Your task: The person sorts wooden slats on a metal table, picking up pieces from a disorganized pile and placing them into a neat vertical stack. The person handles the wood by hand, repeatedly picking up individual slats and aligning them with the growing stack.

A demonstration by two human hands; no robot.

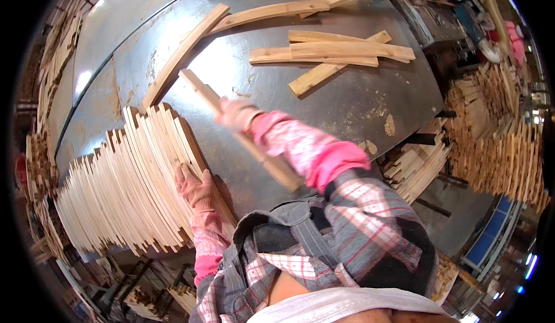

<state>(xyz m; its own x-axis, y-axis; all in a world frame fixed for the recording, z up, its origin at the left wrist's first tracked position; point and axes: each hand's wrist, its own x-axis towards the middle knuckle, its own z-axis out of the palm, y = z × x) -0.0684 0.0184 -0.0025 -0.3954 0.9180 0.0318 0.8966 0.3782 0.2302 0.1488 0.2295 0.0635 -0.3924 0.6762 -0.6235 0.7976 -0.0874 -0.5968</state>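
Note:
My right hand (238, 115), in a work glove and slightly blurred, is closed round a wooden strip (263, 156) near its upper middle. That strip slants over the metal table (347, 115), apart from the row on the left. My left hand (195, 187), gloved too, lies with fingers stretched over the right end of a long row of wooden strips (127, 190). The strips in this row stand on edge, packed side by side with uneven ends. A curved strip (185, 54) reaches from the row's far end up the table.
Several loose strips (352, 50) lie crossed on the table at the far right, with further curved strips (272, 12) behind them. Stacks of wood stand off the table's right side (491, 144) and along its left (58, 63). A blue panel (488, 230) is at lower right.

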